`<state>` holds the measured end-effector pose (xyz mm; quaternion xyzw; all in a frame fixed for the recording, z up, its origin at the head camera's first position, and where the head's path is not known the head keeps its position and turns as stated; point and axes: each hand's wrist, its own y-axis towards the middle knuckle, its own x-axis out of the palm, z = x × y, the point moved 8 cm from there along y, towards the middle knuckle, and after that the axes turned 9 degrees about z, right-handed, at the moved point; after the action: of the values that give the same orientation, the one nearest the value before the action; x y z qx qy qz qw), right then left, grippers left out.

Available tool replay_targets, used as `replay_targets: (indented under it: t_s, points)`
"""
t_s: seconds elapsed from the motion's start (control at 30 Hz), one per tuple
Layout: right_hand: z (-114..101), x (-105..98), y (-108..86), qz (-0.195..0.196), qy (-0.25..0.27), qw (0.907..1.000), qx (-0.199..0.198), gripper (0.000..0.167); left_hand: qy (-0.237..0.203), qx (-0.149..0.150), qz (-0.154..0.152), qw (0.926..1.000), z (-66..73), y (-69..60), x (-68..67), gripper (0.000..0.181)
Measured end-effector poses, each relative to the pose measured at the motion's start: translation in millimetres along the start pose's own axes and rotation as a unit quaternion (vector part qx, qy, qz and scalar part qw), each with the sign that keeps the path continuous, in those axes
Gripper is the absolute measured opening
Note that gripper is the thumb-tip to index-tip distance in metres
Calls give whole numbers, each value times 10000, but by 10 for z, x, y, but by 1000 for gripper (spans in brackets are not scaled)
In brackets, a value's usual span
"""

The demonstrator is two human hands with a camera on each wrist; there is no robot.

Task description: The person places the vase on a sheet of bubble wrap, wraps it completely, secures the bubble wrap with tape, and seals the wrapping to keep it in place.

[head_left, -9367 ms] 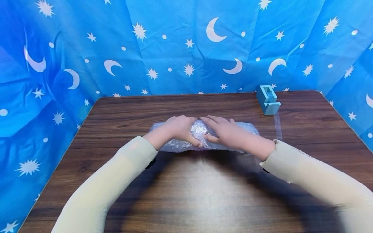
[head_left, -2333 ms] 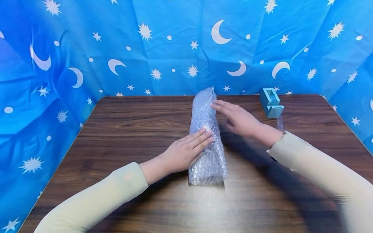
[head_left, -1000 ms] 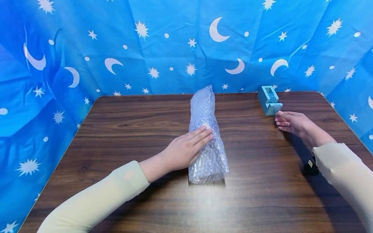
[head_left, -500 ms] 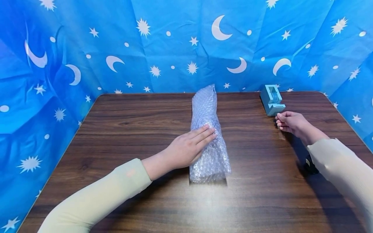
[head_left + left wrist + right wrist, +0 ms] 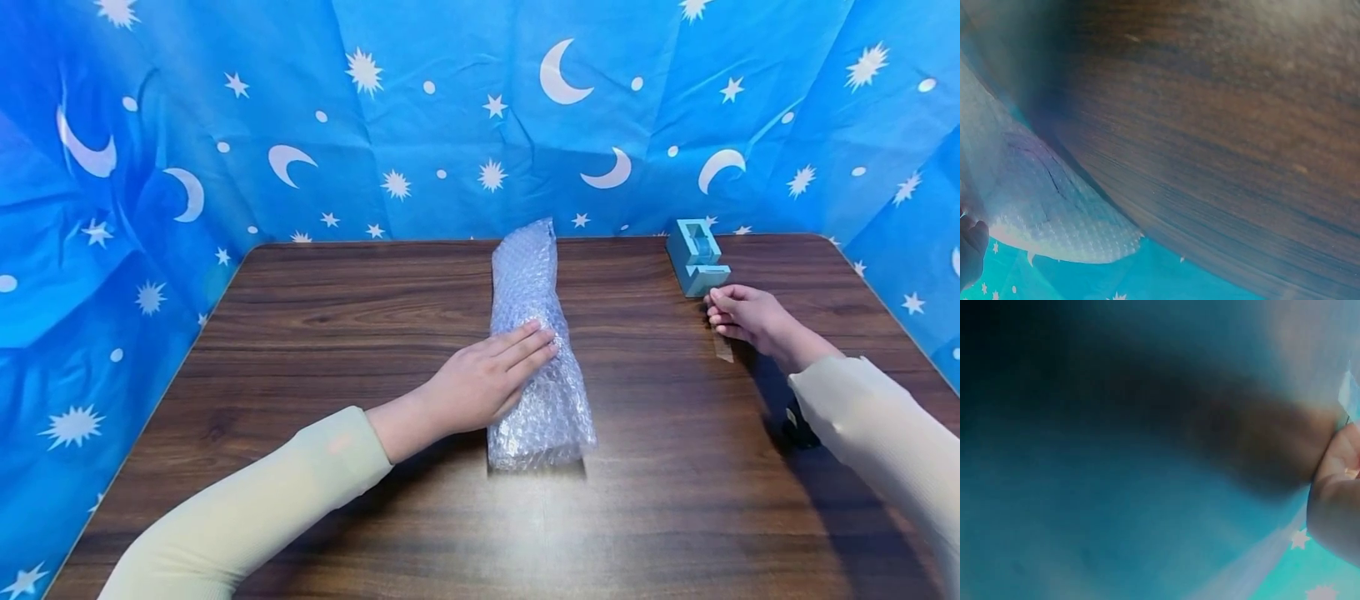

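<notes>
In the head view a long parcel in bubble wrap (image 5: 525,267) lies lengthwise on the wooden table, its far end near the back edge. My left hand (image 5: 487,379) rests flat across the parcel's middle, fingers straight and together. At the back right stands a light blue tape dispenser (image 5: 692,262). Just in front of it, my right hand (image 5: 753,321) pinches a strip of clear tape (image 5: 723,348) between thumb and fingers. The tape's free end hangs below the fingertips. Whether the strip still joins the dispenser cannot be told. The right wrist view is mostly blurred.
The brown wooden table (image 5: 337,333) has rounded back corners. Behind it and at both sides hangs a blue cloth (image 5: 450,125) with white moons and stars. A small black device (image 5: 801,425) sits under my right wrist.
The parcel, earlier crosswise under both hands, has been turned lengthwise. My right hand has left it and taken hold of the tape at the dispenser. My left hand has stayed on the parcel lately.
</notes>
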<state>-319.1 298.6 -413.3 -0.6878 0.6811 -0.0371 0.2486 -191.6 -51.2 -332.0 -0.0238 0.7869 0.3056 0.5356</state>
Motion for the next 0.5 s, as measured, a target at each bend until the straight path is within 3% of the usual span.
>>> replay_targets:
  t_s: [0.13,0.23,0.5]
  points:
    - [5,14,-9,-185,173,9995,-182,31,-20,-17,-2,10000,-15,0,-2,50]
    - [9,11,-13,-236,222,9994,-105,35,-14,0,27,10000,-16,7,-8,50]
    - [-59,29,30,60,-235,9997,20,35,25,13,83,10000,-20,10,-7,49]
